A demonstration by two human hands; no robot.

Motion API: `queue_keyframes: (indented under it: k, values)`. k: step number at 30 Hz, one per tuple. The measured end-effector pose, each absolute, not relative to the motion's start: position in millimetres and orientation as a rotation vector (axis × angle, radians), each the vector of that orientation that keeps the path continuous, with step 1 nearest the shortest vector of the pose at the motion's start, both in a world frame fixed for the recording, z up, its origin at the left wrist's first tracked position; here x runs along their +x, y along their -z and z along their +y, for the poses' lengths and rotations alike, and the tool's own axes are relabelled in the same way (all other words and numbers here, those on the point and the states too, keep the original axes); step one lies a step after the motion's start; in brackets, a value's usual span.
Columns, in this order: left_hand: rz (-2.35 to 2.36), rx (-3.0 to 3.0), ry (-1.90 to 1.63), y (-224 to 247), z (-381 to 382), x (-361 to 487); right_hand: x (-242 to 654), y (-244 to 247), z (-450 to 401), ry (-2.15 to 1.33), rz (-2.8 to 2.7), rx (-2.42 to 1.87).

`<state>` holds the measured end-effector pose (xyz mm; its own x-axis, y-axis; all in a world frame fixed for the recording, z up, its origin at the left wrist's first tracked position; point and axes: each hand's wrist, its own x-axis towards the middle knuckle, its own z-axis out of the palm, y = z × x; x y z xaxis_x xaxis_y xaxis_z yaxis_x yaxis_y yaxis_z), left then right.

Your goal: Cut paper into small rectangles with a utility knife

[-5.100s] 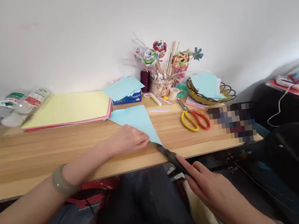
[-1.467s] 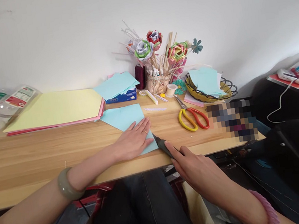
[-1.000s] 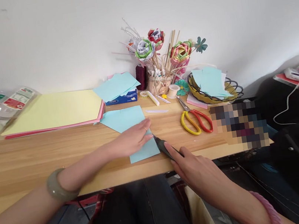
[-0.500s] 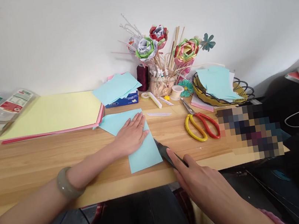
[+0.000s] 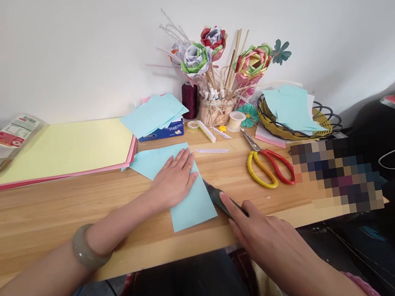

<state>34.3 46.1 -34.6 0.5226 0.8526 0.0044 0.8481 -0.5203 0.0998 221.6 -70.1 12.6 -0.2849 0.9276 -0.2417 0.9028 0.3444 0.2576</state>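
Observation:
Light blue paper (image 5: 192, 210), folded at its right edge, lies near the front of the wooden table. My left hand (image 5: 177, 178) presses flat on it, fingers stretched out. My right hand (image 5: 259, 228) is wrapped round the dark handle of a knife (image 5: 219, 201); the knife's tip is at the paper's right edge, partly under it or beside it, which I cannot tell. To the right lie scissors (image 5: 270, 167) with one yellow and one red handle.
Yellow, pink and red sheets (image 5: 60, 151) lie at the left beside plastic bottles (image 5: 0, 143). Behind are blue sheets (image 5: 155, 114) on a tissue pack, a thread spool (image 5: 189, 100), paper flowers (image 5: 196, 60) in a holder, and a basket (image 5: 284, 130) with blue papers. The table's front edge is near.
The view has shifted slightly, so things at the right appear further right. Both hands keep nearly the same place at the paper, and the knife is still in my right hand.

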Motion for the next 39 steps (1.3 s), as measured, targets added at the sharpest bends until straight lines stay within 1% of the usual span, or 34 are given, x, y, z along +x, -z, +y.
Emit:
queue_keyframes:
  k: [22,29,39]
  values:
    - [1.483,2.66,-0.122,37,47,35,214,-20,-51,-0.117,2.263,1.641]
    - [1.488,2.656,-0.098,35,46,35,211,-25,-43,-0.046,2.222,1.587]
    - [1.483,2.657,-0.125,36,46,36,205,-20,-31,-0.105,2.267,1.666]
